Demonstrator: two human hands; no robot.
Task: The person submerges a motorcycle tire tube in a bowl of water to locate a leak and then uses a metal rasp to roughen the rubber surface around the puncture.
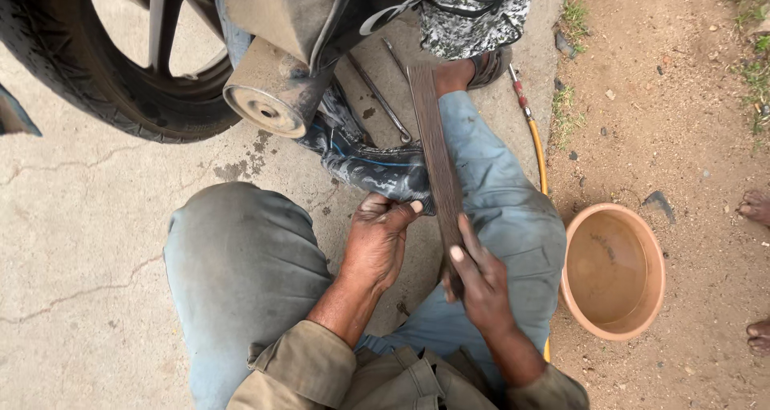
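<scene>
My left hand (377,237) grips the edge of a black rubber inner tube (365,160) that lies crumpled on the concrete between my knees. My right hand (480,278) holds the near end of a long flat dark rasp (433,141), which lies along my right leg and rests against the tube's edge by my left thumb. The far end of the rasp reaches almost to my sandalled foot (473,69).
A motorcycle rear tyre (76,65) and a dusty exhaust muffler (273,97) stand close ahead. Two metal tyre levers (381,97) lie on the concrete. A yellow hose (536,149) runs past a brown basin (613,269) of water on bare dirt. Another person's bare feet (758,209) are at the right edge.
</scene>
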